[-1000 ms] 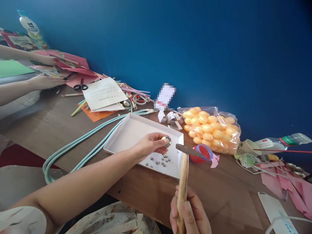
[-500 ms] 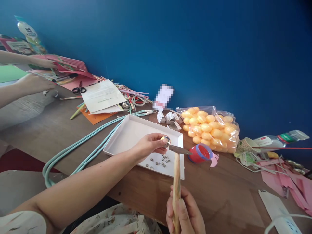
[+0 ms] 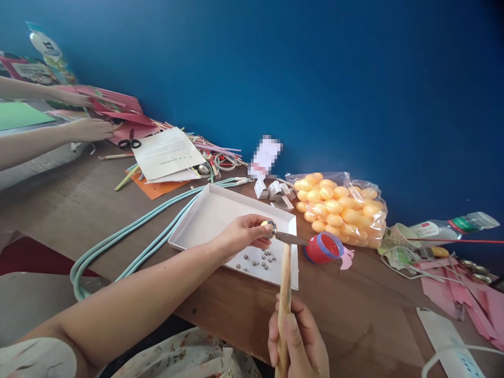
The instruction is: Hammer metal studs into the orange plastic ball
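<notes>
Over the white box lid, my left hand pinches a shiny round metal bell between thumb and fingers. My right hand is wrapped round the wooden handle of a hammer, held upright near the table's front edge. The hammer's dark metal head points left, its tip right beside the bell; whether they touch I cannot tell. Several small silver bells lie loose in the lid below my left hand. A red and blue paper cup-like ring stands just right of the hammer head.
Behind the lid lies a clear bag of orange balls. Light-blue cords loop along the left. Papers, scissors and a co-worker's hands are farther left. Pink paper strips and a power strip lie right.
The hammer and the bell stay almost where they were, with only a slight shift. At the left, a co-worker's nearer hand has moved right, towards the pink papers.
</notes>
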Tool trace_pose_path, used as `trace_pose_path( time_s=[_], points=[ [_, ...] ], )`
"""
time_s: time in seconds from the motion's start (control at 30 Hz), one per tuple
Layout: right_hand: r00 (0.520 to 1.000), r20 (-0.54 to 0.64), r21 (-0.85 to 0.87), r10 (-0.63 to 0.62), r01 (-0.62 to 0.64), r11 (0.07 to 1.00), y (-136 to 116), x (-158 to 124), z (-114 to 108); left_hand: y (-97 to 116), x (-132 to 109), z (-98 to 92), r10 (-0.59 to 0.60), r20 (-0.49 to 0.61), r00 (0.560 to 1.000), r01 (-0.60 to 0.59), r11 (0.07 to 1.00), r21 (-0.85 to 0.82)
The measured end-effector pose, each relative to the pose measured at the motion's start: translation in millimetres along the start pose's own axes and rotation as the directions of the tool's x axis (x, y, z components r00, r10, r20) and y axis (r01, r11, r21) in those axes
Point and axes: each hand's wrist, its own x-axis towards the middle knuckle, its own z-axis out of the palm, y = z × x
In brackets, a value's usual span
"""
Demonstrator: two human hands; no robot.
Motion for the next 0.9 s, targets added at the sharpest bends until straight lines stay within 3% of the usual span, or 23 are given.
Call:
trace_pose_path(
  time_s=[0.27,0.9],
  points=[
    [0.999,-0.036,0.027,0.002,-0.001,1.000,-0.7,1.8,0.4,-2.2,1.5,-1.2,0.015,-0.011,1.000,-0.015,1.000,0.012],
    [1.000,0.016,0.078,-0.010,0.008,0.997,-2.6,3.4,2.0,-2.1,1.8,-1.6,0.028,0.002,1.000,-0.028,0.999,0.041]
  ],
)
